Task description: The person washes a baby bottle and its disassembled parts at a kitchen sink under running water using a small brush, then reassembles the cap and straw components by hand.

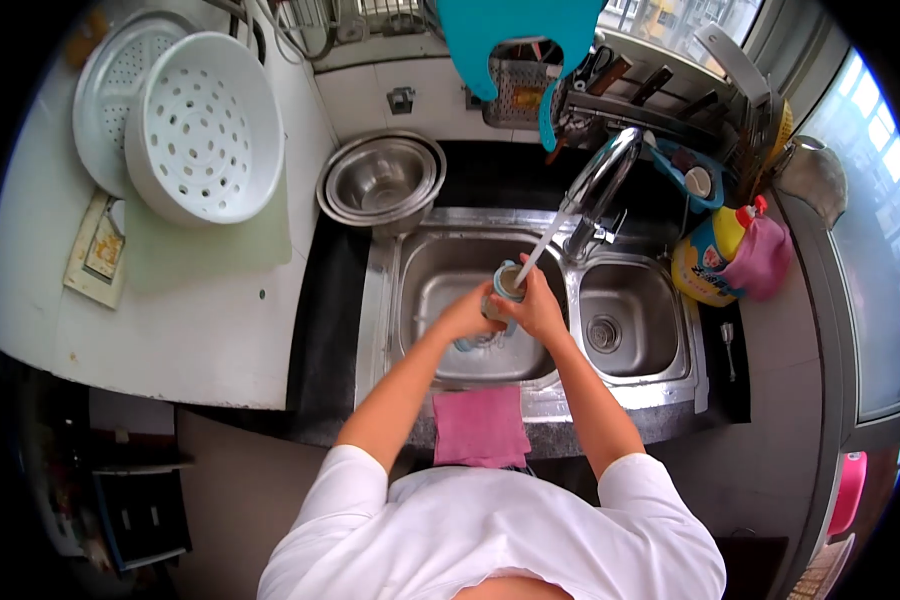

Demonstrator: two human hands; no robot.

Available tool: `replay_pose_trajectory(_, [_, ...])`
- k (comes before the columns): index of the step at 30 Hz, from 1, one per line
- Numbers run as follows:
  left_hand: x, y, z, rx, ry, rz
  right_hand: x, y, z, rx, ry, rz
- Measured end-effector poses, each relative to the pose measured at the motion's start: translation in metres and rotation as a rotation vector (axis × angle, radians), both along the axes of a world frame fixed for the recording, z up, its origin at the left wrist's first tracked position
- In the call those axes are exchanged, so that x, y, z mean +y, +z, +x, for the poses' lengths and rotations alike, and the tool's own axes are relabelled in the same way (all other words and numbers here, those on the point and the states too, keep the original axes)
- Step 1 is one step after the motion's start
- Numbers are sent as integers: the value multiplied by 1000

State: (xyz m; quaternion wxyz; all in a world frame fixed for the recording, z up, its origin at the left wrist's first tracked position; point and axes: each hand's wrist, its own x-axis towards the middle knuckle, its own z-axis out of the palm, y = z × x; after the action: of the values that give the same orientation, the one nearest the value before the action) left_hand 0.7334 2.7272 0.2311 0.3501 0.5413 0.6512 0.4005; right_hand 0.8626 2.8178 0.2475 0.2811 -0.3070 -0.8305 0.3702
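Note:
Both of my hands are over the larger left basin of the steel sink (378,330). A small light-blue cup (509,281) is held between them, tilted under the running water from the chrome faucet (610,165). My left hand (467,312) wraps the cup's left side, and my right hand (538,308) grips it on the right. Another light-blue piece shows just below my left hand; whether it belongs to the cup I cannot tell. A pink cloth (481,427) hangs over the counter's front edge, below the basin.
Nested steel bowls (381,181) stand behind the sink at the left. A white colander (205,128) hangs or leans at the upper left. Right of the small basin (625,320) are a yellow-blue detergent bottle (703,262) and a pink cloth (759,259). Knives stand in a rack (650,115).

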Motion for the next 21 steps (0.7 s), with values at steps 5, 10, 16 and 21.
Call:
replay_pose_trajectory(5, [15, -30, 10, -31, 119, 19, 5, 11, 13, 57, 129, -112])
replay_pose_trajectory(10, [18, -66, 3, 81, 166, -76, 44, 8, 79, -927, 232, 129])
replay_pose_trajectory(16, [2, -47, -3, 154, 129, -110, -8, 263, 80, -954, 148, 535])
replay_pose_trajectory(21, [3, -48, -3, 120, 115, -130, -85, 407, -66, 34, 463, 1007])
